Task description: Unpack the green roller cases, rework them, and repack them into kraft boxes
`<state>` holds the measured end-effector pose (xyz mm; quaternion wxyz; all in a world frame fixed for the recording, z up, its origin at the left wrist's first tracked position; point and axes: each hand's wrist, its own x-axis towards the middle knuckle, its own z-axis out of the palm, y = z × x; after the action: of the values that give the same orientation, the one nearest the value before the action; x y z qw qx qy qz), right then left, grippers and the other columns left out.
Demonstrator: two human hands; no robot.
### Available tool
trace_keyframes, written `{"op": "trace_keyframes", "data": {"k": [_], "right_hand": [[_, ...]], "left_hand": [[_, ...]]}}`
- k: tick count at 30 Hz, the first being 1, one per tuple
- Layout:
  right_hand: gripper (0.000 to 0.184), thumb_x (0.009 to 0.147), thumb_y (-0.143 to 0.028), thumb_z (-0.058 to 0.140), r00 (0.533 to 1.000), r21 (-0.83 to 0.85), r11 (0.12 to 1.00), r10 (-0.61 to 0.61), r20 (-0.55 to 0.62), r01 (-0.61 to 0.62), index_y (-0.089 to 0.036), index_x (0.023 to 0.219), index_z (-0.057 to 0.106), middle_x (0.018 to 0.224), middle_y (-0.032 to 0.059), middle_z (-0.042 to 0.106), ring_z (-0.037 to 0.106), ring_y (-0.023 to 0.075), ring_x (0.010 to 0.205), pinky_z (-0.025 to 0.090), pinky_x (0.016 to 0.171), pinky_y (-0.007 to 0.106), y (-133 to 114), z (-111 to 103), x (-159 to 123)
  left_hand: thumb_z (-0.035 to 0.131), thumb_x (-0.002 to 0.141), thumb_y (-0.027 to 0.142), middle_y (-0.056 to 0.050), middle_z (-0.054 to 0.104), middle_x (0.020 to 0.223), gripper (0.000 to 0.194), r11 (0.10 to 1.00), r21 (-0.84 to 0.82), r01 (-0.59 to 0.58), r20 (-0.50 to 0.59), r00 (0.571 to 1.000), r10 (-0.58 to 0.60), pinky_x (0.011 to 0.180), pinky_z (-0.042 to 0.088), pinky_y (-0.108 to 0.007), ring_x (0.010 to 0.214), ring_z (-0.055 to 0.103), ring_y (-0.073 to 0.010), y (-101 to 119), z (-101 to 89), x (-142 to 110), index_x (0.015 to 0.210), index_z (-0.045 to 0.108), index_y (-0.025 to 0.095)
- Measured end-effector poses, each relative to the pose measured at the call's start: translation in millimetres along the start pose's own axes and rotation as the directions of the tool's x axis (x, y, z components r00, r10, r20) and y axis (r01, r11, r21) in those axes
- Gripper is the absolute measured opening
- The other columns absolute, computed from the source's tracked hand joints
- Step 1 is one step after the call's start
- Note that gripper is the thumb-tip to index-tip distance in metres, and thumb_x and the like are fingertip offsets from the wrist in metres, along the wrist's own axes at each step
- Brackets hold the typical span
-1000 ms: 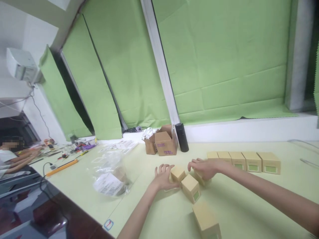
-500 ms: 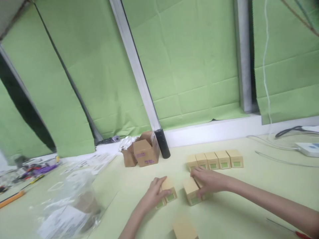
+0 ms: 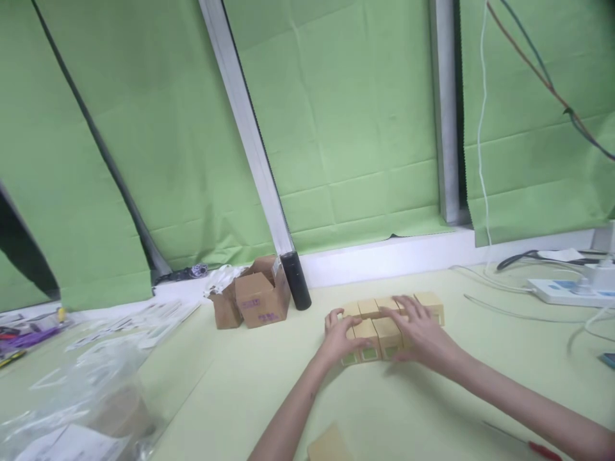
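2 bare forearms angled inward, left hand and right hand loosely curled, palms down.

Relative to the front row of small boxes, the left hand grips its left end and the right hand its right. Behind it stands another row; beyond, to the left, are a black cylinder and an open carton.

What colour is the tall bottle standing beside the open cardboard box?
The bottle is black, seen in the head view.
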<state>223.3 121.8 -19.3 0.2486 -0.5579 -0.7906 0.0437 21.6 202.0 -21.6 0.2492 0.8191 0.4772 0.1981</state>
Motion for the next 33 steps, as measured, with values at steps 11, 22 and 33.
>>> {"op": "trace_keyframes", "data": {"k": [11,22,33], "right_hand": [[0.04,0.085,-0.031,0.063,0.809,0.221,0.847,-0.529,0.257,0.483,-0.036,0.123,0.052,0.111,0.0079,0.06,0.06,0.0276,0.1,0.055,0.074,0.037,-81.7,40.6,-44.7],[0.048,0.081,-0.038,0.061,0.995,0.213,0.976,0.071,-0.074,-0.053,-0.028,0.126,0.049,0.127,0.0087,0.052,0.044,0.0311,0.121,0.041,0.099,0.044,103.8,-30.5,-48.9],[0.125,0.063,-0.062,0.068,0.983,0.389,0.912,0.171,-0.073,-0.13,-0.019,0.146,-0.015,0.155,0.0192,0.0,0.005,0.036,0.142,0.019,0.112,0.052,155.9,12.4,-24.4]], "left_hand": [[0.073,0.055,0.055,-0.02,0.022,0.152,0.111,0.994,-0.077,0.075,-0.048,0.996,-0.079,0.11,0.014,-0.055,0.141,0.01,-0.0383,3.4,-6.1,6.6,0.143,0.02,0.015],[0.079,0.052,0.042,-0.022,0.01,0.152,0.124,0.882,-0.469,0.045,-0.332,0.917,-0.223,0.111,0.022,-0.044,0.141,0.016,-0.0351,-16.4,29.5,-16.0,0.141,-0.005,0.02],[0.08,0.046,0.057,-0.022,-0.011,0.155,0.142,0.633,-0.774,-0.003,-0.18,0.96,-0.216,0.101,0.038,-0.034,0.142,0.018,-0.0308,-27.2,40.0,0.8,0.139,-0.023,0.028]]}}
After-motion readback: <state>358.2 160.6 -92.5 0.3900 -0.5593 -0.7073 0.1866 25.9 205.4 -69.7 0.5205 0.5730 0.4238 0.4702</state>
